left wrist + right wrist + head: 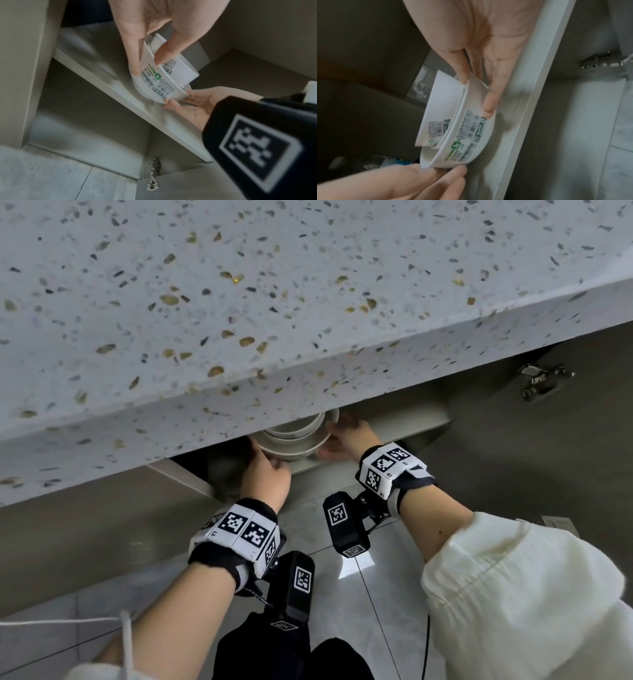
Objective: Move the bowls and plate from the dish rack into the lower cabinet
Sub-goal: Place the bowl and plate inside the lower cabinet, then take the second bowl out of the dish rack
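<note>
Two white nested bowls (294, 433) with printed labels sit at the front of the lower cabinet's shelf (404, 422), half hidden under the countertop. My left hand (265, 465) pinches the outer bowl (154, 83) at its left rim, thumb and finger either side. My right hand (337, 436) grips the opposite rim, its thumb (464, 75) inside and a finger (489, 105) outside the outer bowl (467, 138). The smaller inner bowl (440, 105) leans inside it. I cannot tell whether the base touches the shelf (102, 83).
A speckled terrazzo countertop (239, 302) overhangs the cabinet. Metal door hinges (544, 381) sit on the open door at right, and another hinge (153, 175) lower down. Dim clutter (368, 162) lies deep inside. A grey tiled floor (359, 577) is below.
</note>
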Action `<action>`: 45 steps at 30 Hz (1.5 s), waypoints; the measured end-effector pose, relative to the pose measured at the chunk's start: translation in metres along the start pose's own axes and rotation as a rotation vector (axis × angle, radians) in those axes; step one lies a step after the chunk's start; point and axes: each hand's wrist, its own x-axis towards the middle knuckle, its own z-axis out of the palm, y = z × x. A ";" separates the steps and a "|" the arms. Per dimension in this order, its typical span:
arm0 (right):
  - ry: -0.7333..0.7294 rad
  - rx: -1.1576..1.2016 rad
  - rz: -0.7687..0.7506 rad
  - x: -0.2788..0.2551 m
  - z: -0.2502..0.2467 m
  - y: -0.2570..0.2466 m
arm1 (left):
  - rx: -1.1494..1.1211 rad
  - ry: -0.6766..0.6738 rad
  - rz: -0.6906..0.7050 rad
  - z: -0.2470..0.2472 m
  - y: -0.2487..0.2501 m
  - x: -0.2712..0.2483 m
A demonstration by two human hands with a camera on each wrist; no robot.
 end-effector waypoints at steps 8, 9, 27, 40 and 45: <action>-0.107 0.095 0.010 -0.005 -0.006 0.001 | 0.008 -0.051 -0.001 -0.001 0.006 0.003; -0.111 0.045 -0.012 -0.010 -0.007 0.000 | 0.008 -0.062 0.002 -0.004 0.007 0.001; -0.262 -0.480 -0.084 -0.264 -0.087 -0.157 | 0.218 -0.517 0.270 -0.090 0.186 -0.201; -0.176 -0.558 -0.342 -0.267 -0.045 -0.355 | -0.023 -0.356 0.598 -0.191 0.362 -0.186; -0.061 -0.426 -0.467 -0.226 -0.031 -0.434 | -0.169 -0.366 0.574 -0.217 0.432 -0.137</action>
